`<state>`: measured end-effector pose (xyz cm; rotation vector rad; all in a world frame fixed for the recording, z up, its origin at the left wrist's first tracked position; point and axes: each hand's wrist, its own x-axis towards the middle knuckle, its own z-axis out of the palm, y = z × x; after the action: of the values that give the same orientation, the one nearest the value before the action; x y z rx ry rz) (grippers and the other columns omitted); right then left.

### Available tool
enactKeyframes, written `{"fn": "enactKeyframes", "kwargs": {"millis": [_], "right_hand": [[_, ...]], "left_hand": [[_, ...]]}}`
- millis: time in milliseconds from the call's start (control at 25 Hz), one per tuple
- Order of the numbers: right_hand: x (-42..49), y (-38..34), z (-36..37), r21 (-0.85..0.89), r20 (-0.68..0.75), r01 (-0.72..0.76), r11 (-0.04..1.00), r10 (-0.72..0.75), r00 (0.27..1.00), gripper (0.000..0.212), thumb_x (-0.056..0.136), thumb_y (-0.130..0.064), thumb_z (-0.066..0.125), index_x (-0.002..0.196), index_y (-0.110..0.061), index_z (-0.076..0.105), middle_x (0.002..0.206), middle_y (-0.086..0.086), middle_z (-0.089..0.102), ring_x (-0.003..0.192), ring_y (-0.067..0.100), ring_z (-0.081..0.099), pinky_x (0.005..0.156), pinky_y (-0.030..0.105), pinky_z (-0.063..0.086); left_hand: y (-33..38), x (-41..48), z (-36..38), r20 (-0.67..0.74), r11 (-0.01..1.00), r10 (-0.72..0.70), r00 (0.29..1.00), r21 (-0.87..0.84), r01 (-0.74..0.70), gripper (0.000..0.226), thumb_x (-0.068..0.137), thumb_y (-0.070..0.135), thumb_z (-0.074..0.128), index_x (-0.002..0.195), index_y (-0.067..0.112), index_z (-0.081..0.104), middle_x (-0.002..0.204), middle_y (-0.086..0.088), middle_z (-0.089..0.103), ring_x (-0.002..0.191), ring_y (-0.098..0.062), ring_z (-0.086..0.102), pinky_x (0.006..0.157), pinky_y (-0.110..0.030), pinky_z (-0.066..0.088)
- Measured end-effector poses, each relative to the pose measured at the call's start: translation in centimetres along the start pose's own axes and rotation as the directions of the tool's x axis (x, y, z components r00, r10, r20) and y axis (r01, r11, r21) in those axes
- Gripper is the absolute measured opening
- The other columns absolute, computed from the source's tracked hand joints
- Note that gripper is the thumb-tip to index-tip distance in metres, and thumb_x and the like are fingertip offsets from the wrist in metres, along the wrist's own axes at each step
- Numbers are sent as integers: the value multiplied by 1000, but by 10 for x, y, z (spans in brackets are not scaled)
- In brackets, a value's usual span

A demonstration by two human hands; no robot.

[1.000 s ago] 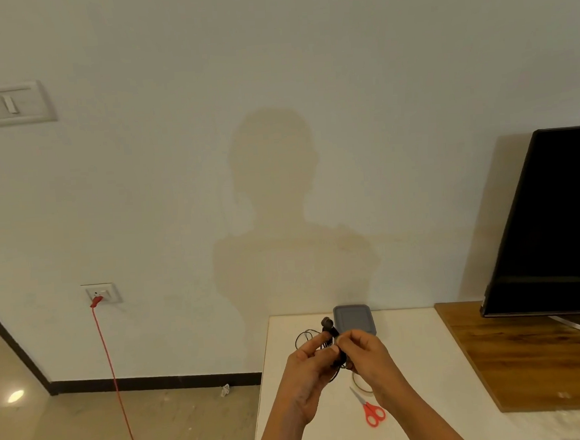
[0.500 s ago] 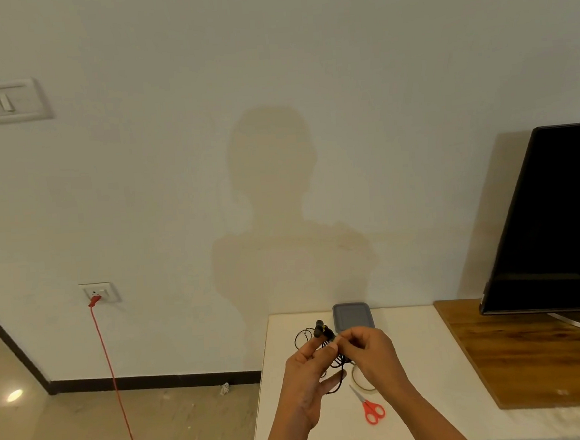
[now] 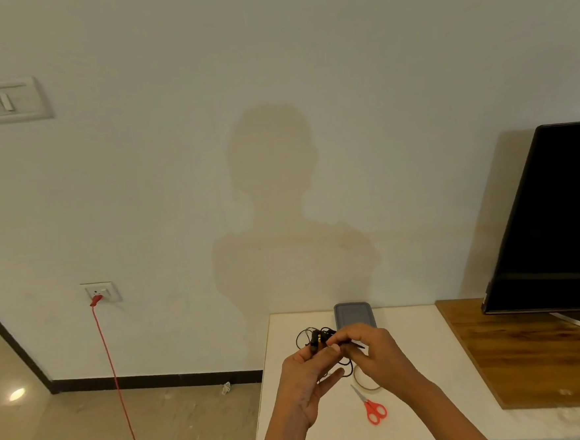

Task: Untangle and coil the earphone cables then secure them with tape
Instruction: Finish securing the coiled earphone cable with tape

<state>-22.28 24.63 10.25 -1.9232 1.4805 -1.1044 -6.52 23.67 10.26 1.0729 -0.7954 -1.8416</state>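
Lowered slightly since before; pinching cable with left hand and right hand. Tease loops apart gently.

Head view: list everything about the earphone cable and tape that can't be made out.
- Thin black earphone cable: too small and bunched to tell tangled from coiled. The left hand and right hand, both pinching it, cover its middle.
- Clear ring of tape: partly hidden behind the right hand.
- Black television: cut off by the right edge.
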Motion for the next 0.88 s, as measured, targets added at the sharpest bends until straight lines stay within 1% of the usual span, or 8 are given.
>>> {"fn": "enactKeyframes", "kwargs": {"millis": [120,360,520,600,680,760,800,880], "right_hand": [[0,0,-3,23,79,-20,1000,18,997,21,83,-26,70,95,-44,68,98,-25,67,101,-2,59,86,8,45],[-4,-2,0,97,-76,-38,995,46,996,13,75,-30,77,84,-39,73,89,-22,71,92,2,65,80,11,48],[-8,-3,7,292,-175,-155,944,212,961,15,84,-14,69,78,-26,76,78,-9,74,82,7,68,74,13,51],[-8,-5,10,404,-188,-222,887,318,929,16,86,-12,65,78,-20,75,77,-2,74,78,12,69,70,18,54],[-8,-8,6,450,-147,-262,854,360,921,14,88,-11,63,80,-14,74,77,0,74,76,11,69,68,18,53],[-7,-13,-2,427,-78,-266,864,329,941,14,90,-10,60,82,-10,72,76,0,73,74,6,68,67,15,51],[-7,-16,-5,412,-47,-259,873,305,951,14,91,-9,59,84,-9,71,77,0,73,75,6,68,68,14,51],[-5,-21,-8,388,-24,-241,890,271,962,13,92,-11,58,86,-9,69,78,0,73,77,7,68,70,14,51]], "left_hand": [[0,-1,0,-5,999,-6,1000,40,6,28,78,3,74,106,-1,69,98,-17,74,97,-27,69,87,-42,57],[3,-7,3,31,998,-42,999,40,41,28,80,6,73,107,0,69,100,-15,74,98,-23,69,95,-41,53],[5,-11,5,28,997,-82,996,-4,82,22,89,19,65,104,5,71,99,-14,75,97,-23,71,92,-40,54],[1,-13,4,-98,989,-6,995,146,21,22,88,26,66,94,6,72,85,-7,76,83,-17,72,80,-32,58],[-1,-11,-3,-179,841,364,914,485,-240,22,81,34,73,85,13,68,75,4,70,72,-8,63,68,-20,51],[6,-9,-8,48,537,603,796,714,-450,25,78,38,75,96,25,62,91,16,66,89,2,60,76,-10,43],[11,-8,-8,175,446,571,802,754,-482,30,79,39,73,105,30,60,100,21,64,98,6,57,80,-8,40],[15,-4,-5,340,402,429,837,758,-513,27,84,34,69,109,30,61,99,22,66,96,6,58,81,-7,41]]}}
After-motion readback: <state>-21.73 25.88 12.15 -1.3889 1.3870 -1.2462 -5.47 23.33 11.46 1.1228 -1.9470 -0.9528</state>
